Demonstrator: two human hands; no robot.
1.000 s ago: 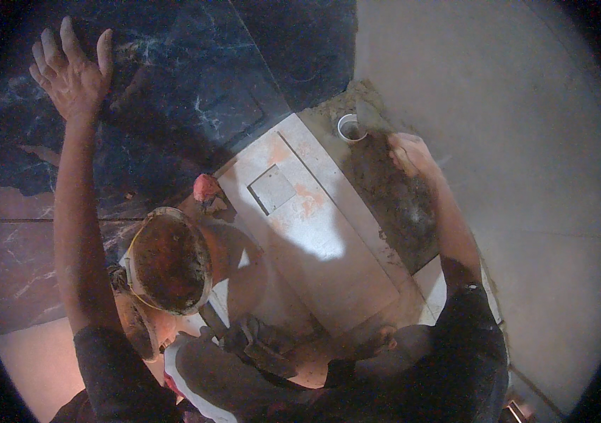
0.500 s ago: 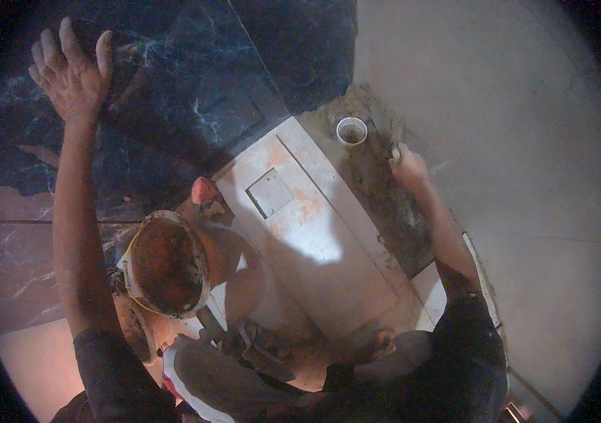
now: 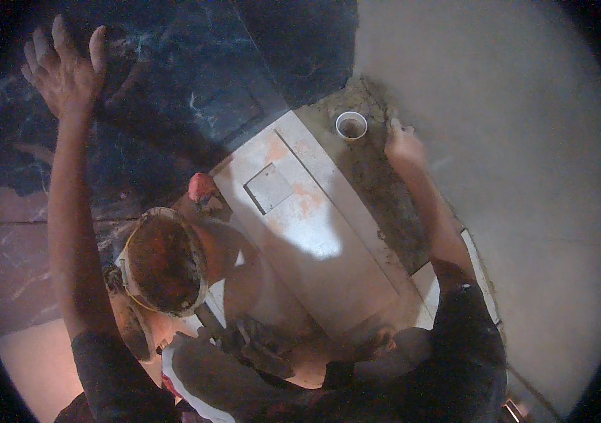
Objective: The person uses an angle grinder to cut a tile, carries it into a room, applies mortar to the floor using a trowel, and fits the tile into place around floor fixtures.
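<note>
Fingers spread, my left hand [image 3: 66, 77] rests against the dark marbled slab [image 3: 187, 49] at upper left. My right hand [image 3: 405, 148] is closed on what looks like a trowel [image 3: 389, 113], mostly hidden and blurred, over a patch of wet grey mortar [image 3: 396, 211]. Just left of that hand, a white pipe opening [image 3: 351, 116] stands in the mortar. In the middle lies a pale tile [image 3: 332, 282] with a square cut-out [image 3: 269, 187], orange smudges and a long slot.
A dirty bucket [image 3: 163, 257] stands at lower left beside a second container [image 3: 138, 324]. A red-topped object [image 3: 202, 185] sits by the pale tile. A large grey surface [image 3: 526, 141] fills the right side. Dark crumpled items [image 3: 258, 338] lie near my body.
My right hand went slightly down, then back up along the mortar near the pipe. My left hand stays spread on the slab, shifted slightly in the picture.
</note>
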